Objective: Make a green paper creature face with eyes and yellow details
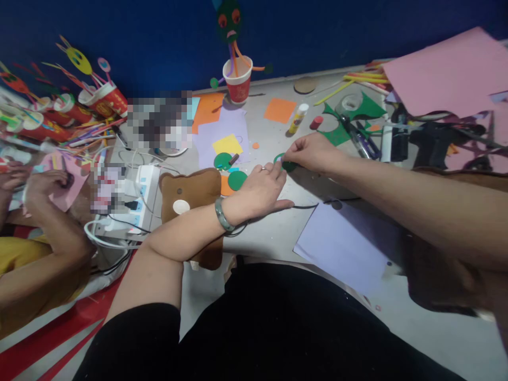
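Brown cushion, left of my hands; my left hand, palm down, thumb stretched out; my right hand, fingertips pinched, exact grip I cannot tell; glue stick, beyond it; green disc, under those right fingertips

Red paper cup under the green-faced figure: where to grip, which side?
Probably grip the red paper cup by its body, from the near side: it stands upright, the figure rises from its open top, and the blue wall is behind.
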Motion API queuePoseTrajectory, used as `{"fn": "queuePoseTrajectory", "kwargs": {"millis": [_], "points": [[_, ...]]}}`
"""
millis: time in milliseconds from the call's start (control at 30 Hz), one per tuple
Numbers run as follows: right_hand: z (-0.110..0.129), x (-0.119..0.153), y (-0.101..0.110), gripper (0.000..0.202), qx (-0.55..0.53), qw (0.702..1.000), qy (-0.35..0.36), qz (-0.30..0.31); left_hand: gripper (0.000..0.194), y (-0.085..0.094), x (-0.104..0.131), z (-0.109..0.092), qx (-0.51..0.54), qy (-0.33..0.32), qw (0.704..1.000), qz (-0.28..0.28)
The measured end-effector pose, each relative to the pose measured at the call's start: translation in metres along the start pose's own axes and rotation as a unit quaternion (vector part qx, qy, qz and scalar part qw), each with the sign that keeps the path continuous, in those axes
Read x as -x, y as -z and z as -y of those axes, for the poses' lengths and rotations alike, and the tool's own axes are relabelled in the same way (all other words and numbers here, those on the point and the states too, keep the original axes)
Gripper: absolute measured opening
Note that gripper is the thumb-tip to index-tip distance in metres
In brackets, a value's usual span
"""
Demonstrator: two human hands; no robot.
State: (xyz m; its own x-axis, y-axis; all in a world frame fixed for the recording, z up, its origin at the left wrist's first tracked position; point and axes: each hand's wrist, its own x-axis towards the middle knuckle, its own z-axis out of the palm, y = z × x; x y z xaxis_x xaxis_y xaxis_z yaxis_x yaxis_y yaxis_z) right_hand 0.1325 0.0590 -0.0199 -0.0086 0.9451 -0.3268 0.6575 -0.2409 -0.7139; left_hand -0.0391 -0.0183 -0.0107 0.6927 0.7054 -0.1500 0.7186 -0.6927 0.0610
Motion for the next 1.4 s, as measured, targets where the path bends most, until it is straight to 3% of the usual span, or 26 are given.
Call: {"fn": "queuePoseTrajectory", "kwargs": {"millis": [133,367,500,567,633,700,767,1067,1267,1400], "points": [[-0.002,-0.002,-0.001,0.024,0.004,1.0,-0.007,-0.003,0.075,0.0,-0.001,0.0,0.0,0.0,1.0,0.004],[-0.009,-0.007,-0.004,0.027,0.014,0.999,0.039,-0.006,0.075,-0.002,-0.001,0.003,0.014,-0.002,1.0,-0.009],[-0.014,-0.002,0.0,0.01,-0.005,0.998,0.057,-0.029,0.082,-0.003,0.0,0.004,0.021,0.001,1.0,-0.005],[-0.02,0.004,0.005,0.004,0.018,0.994,0.098,-0.034,0.083,-0.004,-0.001,0.004,0.024,-0.001,1.0,-0.004],[-0.026,0.011,0.011,0.018,0.101,0.978,0.18,-0.026,0.084,-0.005,-0.001,0.005,0.027,-0.004,1.0,-0.005],[-0.033,0.017,0.015,0.03,0.207,0.943,0.259,-0.018,0.084,-0.007,-0.002,0.006,0.028,-0.006,1.0,-0.012],[-0.037,0.02,0.017,0.037,0.292,0.911,0.291,0.0,0.084,-0.008,-0.002,0.007,0.029,-0.007,0.999,-0.021],[-0.034,0.021,0.011,0.046,0.436,0.856,0.275,0.033,0.082,-0.005,-0.001,0.008,0.037,-0.013,0.999,-0.017],[-0.011,0.029,0.015,0.05,0.474,0.841,0.25,0.071,0.078,-0.004,-0.002,0.008,0.04,-0.004,0.999,-0.013],[-0.009,0.026,0.015,0.052,0.457,0.846,0.266,0.07,0.072,-0.001,-0.003,0.01,0.062,-0.003,0.998,-0.018]]}}
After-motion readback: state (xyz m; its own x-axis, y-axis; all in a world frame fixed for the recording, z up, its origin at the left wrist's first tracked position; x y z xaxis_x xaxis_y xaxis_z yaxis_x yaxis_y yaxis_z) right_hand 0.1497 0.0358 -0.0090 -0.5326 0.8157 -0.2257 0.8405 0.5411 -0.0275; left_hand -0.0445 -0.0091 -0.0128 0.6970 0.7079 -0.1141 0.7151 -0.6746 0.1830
